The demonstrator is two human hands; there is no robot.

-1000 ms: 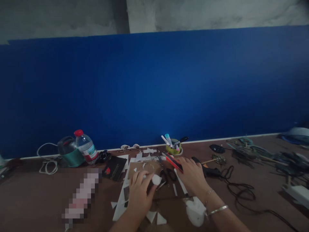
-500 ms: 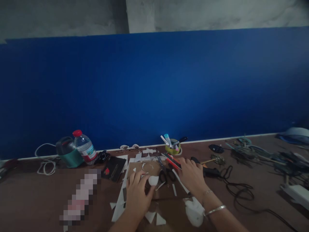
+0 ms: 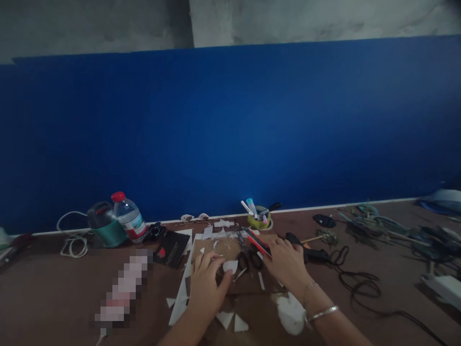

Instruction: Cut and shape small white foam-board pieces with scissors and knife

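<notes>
My left hand [image 3: 208,283] pinches a small white rounded piece [image 3: 229,266], perhaps paper or foam, between thumb and fingers above the brown board [image 3: 234,247]. My right hand [image 3: 286,259] is closed around a red utility knife [image 3: 261,245], whose front end points up and left. Between the hands lies a pair of scissors [image 3: 243,252] with dark handles. A larger white rounded piece [image 3: 291,312] rests beneath my right wrist. White triangular scraps [image 3: 225,319] and a thin white strip [image 3: 261,281] lie near my hands.
A glue gun [image 3: 309,252] with a black cord [image 3: 360,288] lies to the right. Pens stand in a yellow-green tape roll [image 3: 258,221] at the back. A red-capped bottle [image 3: 130,221] and a teal container [image 3: 108,233] stand left. Tangled stems [image 3: 370,221] cover the right back.
Both hands keep nearly the same place. The white piece in my left hand has tilted and lowered slightly. The whole view has shifted a little.
</notes>
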